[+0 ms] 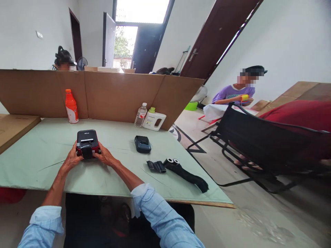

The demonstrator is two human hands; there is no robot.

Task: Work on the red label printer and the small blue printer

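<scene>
Between my two hands is a small portable label printer, black on top with dark red sides; a dark strip hangs from its front. My left hand grips the near left corner, fingers along the side. My right hand grips the near right side in the same way. The undersides of the fingers are hidden, and I cannot tell whether the printer touches the table. To the right sits a second small black printer. Nearer me lie a crumpled black piece and a long black strip with two white-ended rolls by its end.
A cardboard screen stands along the far side of the pale green tabletop. Before it are an orange bottle, a clear water bottle and a white jug. A flat carton lies left. People sit beyond; a black folding chair stands right.
</scene>
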